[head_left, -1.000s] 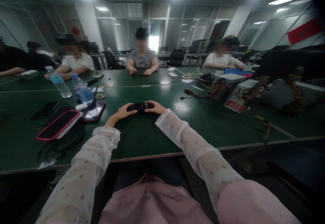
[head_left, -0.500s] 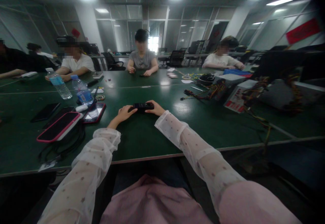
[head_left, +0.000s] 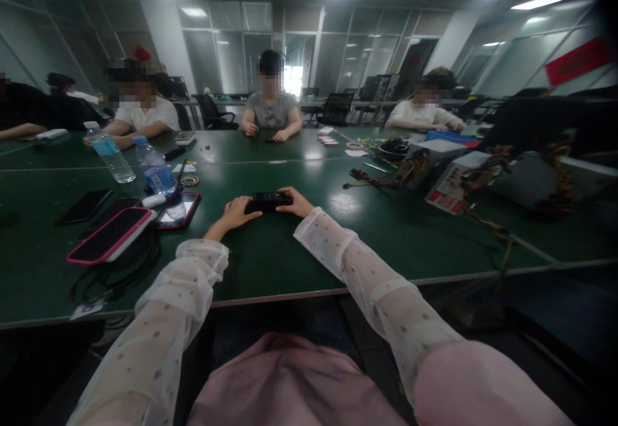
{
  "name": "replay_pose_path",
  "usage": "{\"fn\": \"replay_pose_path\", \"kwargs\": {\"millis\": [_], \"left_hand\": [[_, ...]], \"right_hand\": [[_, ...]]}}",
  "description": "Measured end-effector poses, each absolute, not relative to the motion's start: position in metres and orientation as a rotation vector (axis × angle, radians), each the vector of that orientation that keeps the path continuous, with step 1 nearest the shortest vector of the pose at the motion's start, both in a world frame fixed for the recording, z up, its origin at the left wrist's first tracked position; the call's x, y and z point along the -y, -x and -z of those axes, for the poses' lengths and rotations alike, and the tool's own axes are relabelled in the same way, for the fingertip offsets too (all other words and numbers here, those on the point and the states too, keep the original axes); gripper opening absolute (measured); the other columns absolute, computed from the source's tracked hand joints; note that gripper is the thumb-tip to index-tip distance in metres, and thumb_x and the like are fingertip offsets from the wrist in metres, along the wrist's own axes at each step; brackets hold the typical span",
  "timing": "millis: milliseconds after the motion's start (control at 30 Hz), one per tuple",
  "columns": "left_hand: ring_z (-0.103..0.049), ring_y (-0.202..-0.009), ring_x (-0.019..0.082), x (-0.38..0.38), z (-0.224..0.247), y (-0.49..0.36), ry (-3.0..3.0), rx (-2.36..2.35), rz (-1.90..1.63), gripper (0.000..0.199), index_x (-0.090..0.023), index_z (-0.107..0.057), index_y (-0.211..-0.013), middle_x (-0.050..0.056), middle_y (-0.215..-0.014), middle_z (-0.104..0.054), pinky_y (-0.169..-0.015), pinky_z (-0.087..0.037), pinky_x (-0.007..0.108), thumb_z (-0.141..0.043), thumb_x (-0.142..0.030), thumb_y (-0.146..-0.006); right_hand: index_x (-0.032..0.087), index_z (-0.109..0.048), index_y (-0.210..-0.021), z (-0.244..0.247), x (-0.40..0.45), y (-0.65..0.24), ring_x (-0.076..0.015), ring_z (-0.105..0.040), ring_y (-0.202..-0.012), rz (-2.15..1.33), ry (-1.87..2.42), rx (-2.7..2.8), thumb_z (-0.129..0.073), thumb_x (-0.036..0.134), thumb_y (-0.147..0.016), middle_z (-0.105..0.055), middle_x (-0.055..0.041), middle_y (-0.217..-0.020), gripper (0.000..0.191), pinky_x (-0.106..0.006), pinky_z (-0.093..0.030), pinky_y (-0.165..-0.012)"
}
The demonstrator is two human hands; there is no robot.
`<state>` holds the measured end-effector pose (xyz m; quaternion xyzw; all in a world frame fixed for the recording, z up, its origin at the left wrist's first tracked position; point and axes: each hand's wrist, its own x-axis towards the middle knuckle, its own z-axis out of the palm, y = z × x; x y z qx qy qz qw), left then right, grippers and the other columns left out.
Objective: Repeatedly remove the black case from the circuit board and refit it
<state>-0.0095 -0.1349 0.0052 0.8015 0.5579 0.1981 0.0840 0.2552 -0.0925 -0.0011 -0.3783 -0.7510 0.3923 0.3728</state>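
A small black box-shaped device (head_left: 268,203) sits low over the green table (head_left: 290,259), straight ahead of me. I cannot make out its exact kind. Its left end is in my left hand (head_left: 236,213), with the thumb along the near side. At the other end, my right hand (head_left: 297,203) grips it with closed fingers. Parts of the fingers on both hands are hidden behind the device. Sheer dotted sleeves cover both my forearms.
Water bottles (head_left: 110,152), phones (head_left: 179,211), a pink-rimmed device (head_left: 111,236) and black cables lie to the left. Metal computer parts (head_left: 454,185) with loose wires (head_left: 410,172) are on the right. Several people sit across the table, one (head_left: 270,111) directly opposite.
The black device has tipped slightly, so more of its near side shows. Both hands keep their hold on its ends. The whole view has shifted a little.
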Motion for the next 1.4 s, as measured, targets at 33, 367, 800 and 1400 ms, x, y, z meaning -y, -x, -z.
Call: {"fn": "replay_pose_path", "kwargs": {"millis": [33,367,800,1400], "left_hand": [[-0.044,-0.130,0.031,0.135,-0.005,0.009,-2.396,-1.662,-0.589,0.063,-0.023,-0.050,-0.130,0.010,-0.137,-0.053,-0.108,-0.030,0.047,-0.053,-0.065,-0.084],[-0.046,-0.128,0.028,0.132,0.000,0.010,-2.466,-1.705,-0.561,0.059,-0.023,-0.048,-0.131,0.010,-0.137,-0.053,-0.107,-0.033,0.047,-0.051,-0.063,-0.088],[-0.056,-0.112,0.026,0.141,-0.012,0.007,-2.671,-1.663,-0.507,0.051,-0.019,-0.055,-0.119,0.011,-0.124,-0.060,-0.091,-0.046,0.038,-0.042,-0.061,-0.094],[-0.038,-0.140,0.023,0.119,0.014,0.022,-2.638,-1.834,-0.384,0.049,-0.021,-0.043,-0.144,0.006,-0.153,-0.040,-0.114,-0.031,0.042,-0.024,-0.039,-0.103]], "right_hand": [[0.019,-0.050,-0.120,0.001,0.092,-0.255,-0.0234,-0.059,-0.109,-1.020,0.979,1.915,-0.085,0.030,-0.062,-0.060,-0.0074,-0.112,0.069,-0.049,-0.042,-0.104],[0.018,-0.057,-0.104,-0.001,0.093,-0.250,-0.0229,-0.064,-0.092,-1.057,1.023,1.734,-0.091,0.029,-0.048,-0.065,-0.0031,-0.091,0.066,-0.048,-0.048,-0.097],[0.017,-0.054,-0.106,-0.013,0.075,-0.281,-0.0243,-0.064,-0.094,-0.736,1.170,1.206,-0.079,0.058,-0.057,-0.065,-0.0081,-0.097,0.069,-0.042,-0.052,-0.088],[0.011,-0.052,-0.111,0.000,0.079,-0.300,-0.0328,-0.050,-0.109,0.036,1.778,1.426,-0.073,0.039,-0.075,-0.060,-0.0188,-0.112,0.051,-0.046,-0.037,-0.097]]}}
